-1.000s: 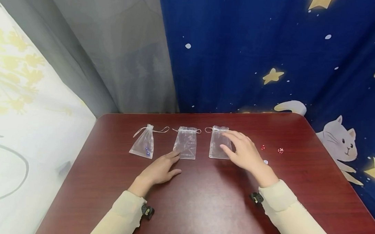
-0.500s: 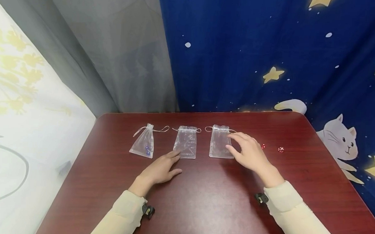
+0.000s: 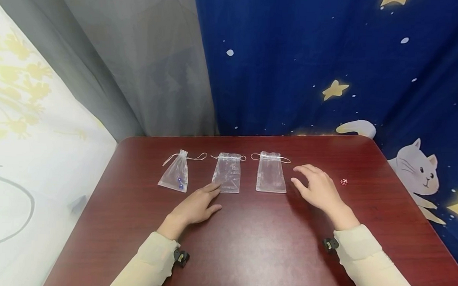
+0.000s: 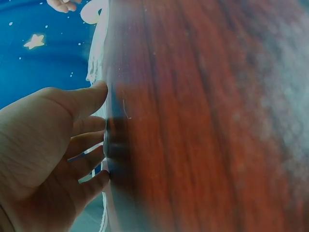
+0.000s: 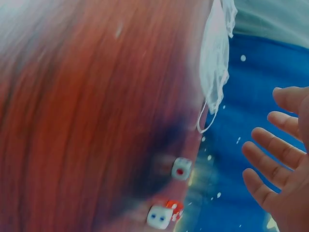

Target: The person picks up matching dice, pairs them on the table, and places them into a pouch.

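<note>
My left hand (image 3: pixel 196 204) lies with its fingers extended, fingertips at the lower left corner of the middle sheer drawstring bag (image 3: pixel 229 172). In the left wrist view its fingertips (image 4: pixel 100 179) meet the dark red tabletop. Just right of the right-hand drawstring bag (image 3: pixel 271 176), my right hand (image 3: pixel 318 190) hovers with fingers loosely spread and nothing in them. One red die (image 3: pixel 343 182) shows beyond it. The right wrist view has a white die (image 5: pixel 181 169) with a red pip, and a second white die (image 5: pixel 159 217) overlapping a red die (image 5: pixel 177 210).
A third sheer bag (image 3: pixel 171 176), gathered at its neck, lies at the left with small blue pieces (image 3: pixel 180 186) inside. The reddish-brown table (image 3: pixel 248 253) ends at a rounded back edge. Grey and star-patterned blue curtains (image 3: pixel 276 77) hang behind it.
My right hand has moved rightward off the right-hand bag, leaving that bag fully visible. It now hides a small red die and a white die in the head view. The left hand stays put.
</note>
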The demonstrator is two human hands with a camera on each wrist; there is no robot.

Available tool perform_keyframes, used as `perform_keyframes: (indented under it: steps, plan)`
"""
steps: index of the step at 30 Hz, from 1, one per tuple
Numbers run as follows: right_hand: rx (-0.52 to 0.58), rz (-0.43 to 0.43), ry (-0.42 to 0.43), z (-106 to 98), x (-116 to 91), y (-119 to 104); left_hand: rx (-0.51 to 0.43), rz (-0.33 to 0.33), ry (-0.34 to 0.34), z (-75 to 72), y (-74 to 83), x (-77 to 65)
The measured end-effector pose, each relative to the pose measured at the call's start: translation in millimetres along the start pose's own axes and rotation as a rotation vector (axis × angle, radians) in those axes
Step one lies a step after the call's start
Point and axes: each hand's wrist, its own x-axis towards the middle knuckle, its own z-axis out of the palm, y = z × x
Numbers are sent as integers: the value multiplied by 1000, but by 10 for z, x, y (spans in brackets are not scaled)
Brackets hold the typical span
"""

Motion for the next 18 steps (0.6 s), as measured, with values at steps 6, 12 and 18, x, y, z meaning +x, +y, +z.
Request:
perform_keyframes:
  steps: [6, 12, 18]
  plan:
    - [-7, 20, 4, -56, -89, 141, 6, -6, 1, -5, 14, 11]
    - [-39, 62, -27, -102, -162, 257, 16, -8, 5, -7, 13, 19]
    - [-68, 92, -69, -109, -196, 346, 12, 2, 5, 5, 8, 24]
